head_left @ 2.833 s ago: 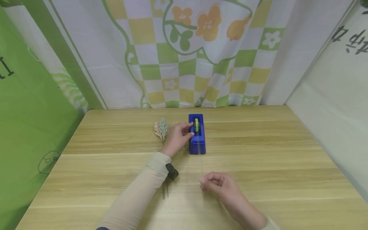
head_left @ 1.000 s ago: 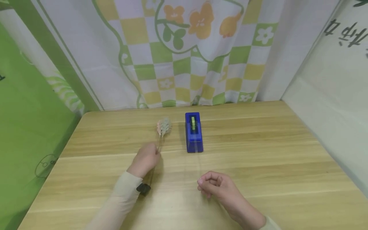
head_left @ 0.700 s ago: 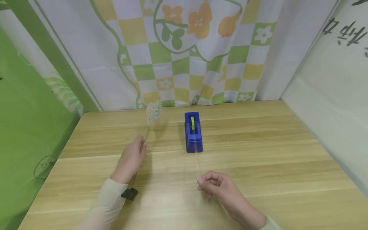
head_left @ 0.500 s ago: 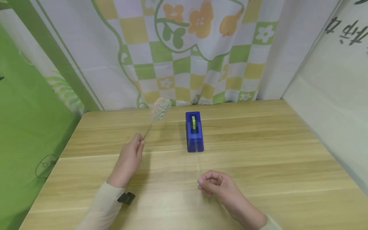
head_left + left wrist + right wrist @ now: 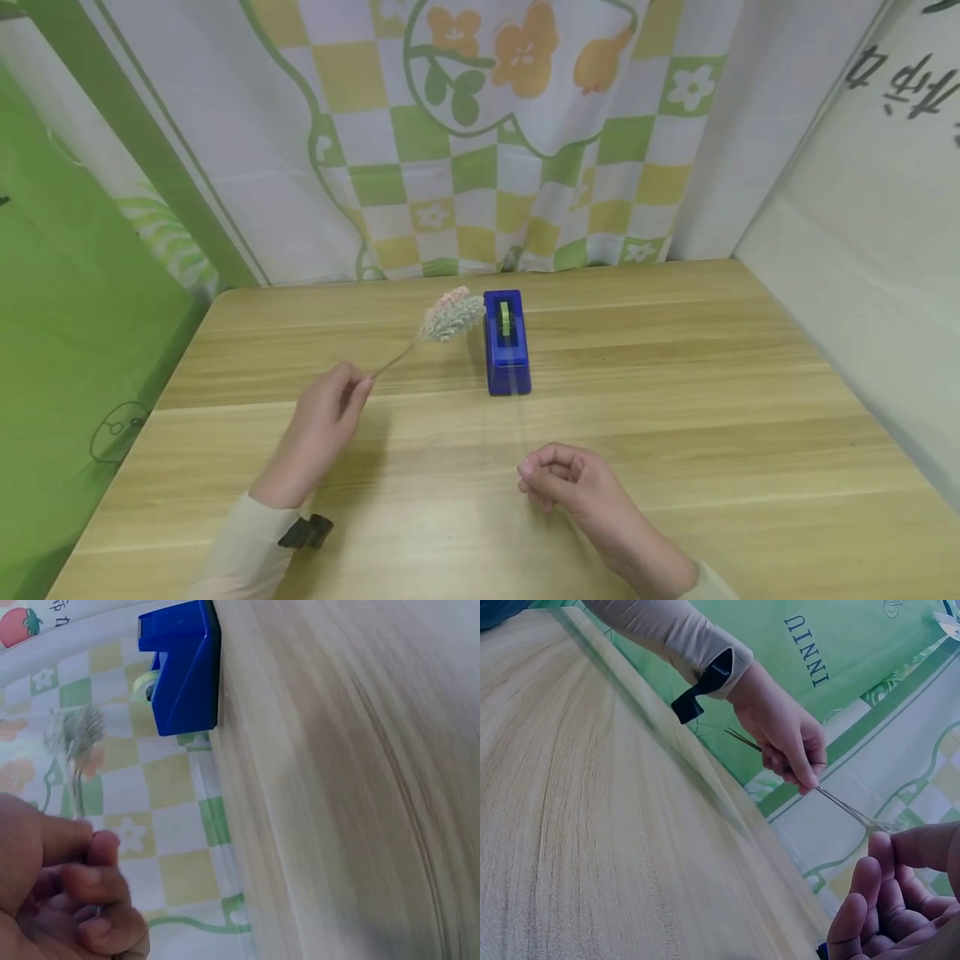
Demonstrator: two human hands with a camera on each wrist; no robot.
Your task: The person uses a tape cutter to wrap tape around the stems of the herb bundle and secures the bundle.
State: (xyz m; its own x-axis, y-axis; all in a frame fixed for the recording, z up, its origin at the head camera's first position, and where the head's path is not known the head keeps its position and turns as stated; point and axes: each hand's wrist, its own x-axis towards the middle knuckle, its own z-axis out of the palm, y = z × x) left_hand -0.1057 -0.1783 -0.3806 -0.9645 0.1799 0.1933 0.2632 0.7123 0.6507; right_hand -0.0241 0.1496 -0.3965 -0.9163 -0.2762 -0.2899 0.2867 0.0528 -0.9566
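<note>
My left hand pinches the thin stems of artificial flower sprigs, one pink and one pale green. The stems slant up to the right above the table, heads close to the left side of a blue tape dispenser. Their lower ends stick out behind the hand in the right wrist view. In the dispenser sits a roll of tape. A clear strip of tape runs from its front to my right hand, which pinches the strip's end between thumb and forefinger.
The wooden table ends at the back against a checked, flower-printed curtain. A green cloth hangs along the left side, a white sheet along the right.
My left hand has left the dispenser, picked the sprigs up off the table and moved left with them; their heads now tip right. The right hand stays nearly still with the tape.
</note>
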